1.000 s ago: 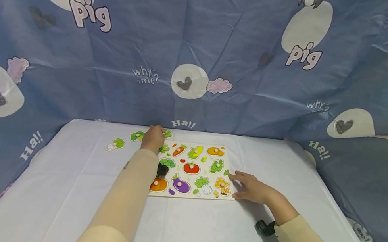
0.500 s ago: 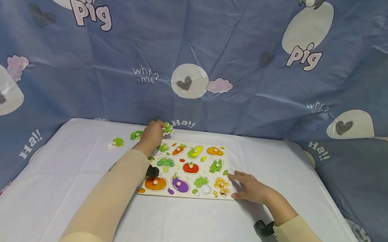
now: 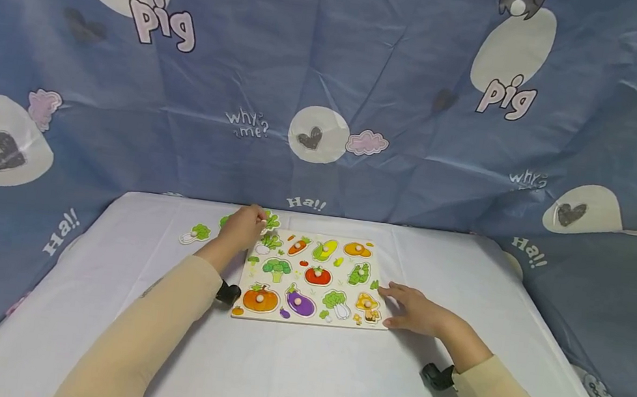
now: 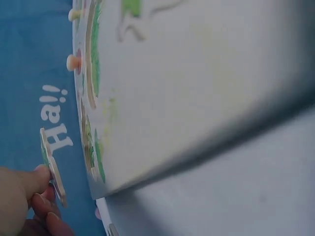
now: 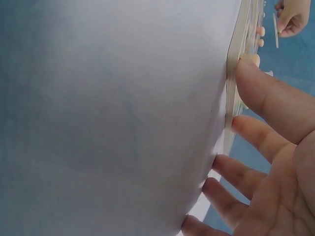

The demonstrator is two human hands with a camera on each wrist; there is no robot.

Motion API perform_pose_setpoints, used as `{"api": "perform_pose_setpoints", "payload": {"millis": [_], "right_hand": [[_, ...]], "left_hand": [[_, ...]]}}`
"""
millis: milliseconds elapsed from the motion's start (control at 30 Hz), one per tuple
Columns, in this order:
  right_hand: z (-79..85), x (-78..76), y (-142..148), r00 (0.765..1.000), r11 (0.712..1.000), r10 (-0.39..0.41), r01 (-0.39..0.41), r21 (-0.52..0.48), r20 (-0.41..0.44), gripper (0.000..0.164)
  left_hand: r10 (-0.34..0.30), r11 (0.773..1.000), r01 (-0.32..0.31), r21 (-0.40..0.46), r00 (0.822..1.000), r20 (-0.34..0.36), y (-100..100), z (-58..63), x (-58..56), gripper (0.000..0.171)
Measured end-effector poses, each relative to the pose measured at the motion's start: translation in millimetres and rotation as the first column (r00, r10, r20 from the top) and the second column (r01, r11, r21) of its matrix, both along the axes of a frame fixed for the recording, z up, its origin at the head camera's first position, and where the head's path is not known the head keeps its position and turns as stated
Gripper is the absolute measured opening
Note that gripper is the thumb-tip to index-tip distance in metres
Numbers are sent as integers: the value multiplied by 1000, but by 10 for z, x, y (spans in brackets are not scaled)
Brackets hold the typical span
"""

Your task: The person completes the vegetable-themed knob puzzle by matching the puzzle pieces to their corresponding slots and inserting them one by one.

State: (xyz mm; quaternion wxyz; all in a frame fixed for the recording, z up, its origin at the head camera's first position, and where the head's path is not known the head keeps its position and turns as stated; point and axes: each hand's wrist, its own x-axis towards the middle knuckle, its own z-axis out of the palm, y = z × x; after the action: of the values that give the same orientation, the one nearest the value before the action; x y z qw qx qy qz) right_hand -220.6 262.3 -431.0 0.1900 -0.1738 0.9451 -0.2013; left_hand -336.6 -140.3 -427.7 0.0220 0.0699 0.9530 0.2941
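Observation:
My left hand is just beyond the upper left corner of the vegetable puzzle board. Between thumb and fingers it pinches a flat puzzle piece with green leaves; in the left wrist view this piece is held edge-on, apart from the board. Below it, the board's white-and-green leafy vegetable picture shows no knob. My right hand lies at the board's right edge, fingers spread. In the right wrist view, its thumb and index fingertip touch that edge.
A bok choy piece lies on the white tablecloth left of the board. Another green piece is partly hidden behind my left hand. Knobbed pieces such as the tomato sit in the board. A blue printed cloth stands behind.
My left hand first lifted away toward the back, then lowered slightly with the leafy piece, its forearm swinging left and uncovering the pumpkin and broccoli. My right hand has stayed at the board's edge.

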Motion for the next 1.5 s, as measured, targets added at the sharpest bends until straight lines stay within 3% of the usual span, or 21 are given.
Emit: {"api": "perform_pose_setpoints", "payload": {"millis": [133,433,900,1133,1500], "right_hand": [[-13,-3,1,1000,1000,13,-13,-1,-8,75],[8,23,-4,1000,1000,-1,1,4,3,76],[43,30,12,1000,1000,-23,23,2,17,75],[22,16,-9,1000,1000,-19,19,16,19,75],[11,-8,-9,1000,1000,7,-7,5,5,74]], "left_hand": [[-45,999,45,-3,999,1,5,16,89,24],[-60,997,60,-56,998,4,49,24,257,18],[-2,996,9,-94,998,69,196,-12,216,19],[52,995,-42,-87,991,121,185,-55,211,17],[96,991,-82,-106,985,143,185,-38,191,12]]}}
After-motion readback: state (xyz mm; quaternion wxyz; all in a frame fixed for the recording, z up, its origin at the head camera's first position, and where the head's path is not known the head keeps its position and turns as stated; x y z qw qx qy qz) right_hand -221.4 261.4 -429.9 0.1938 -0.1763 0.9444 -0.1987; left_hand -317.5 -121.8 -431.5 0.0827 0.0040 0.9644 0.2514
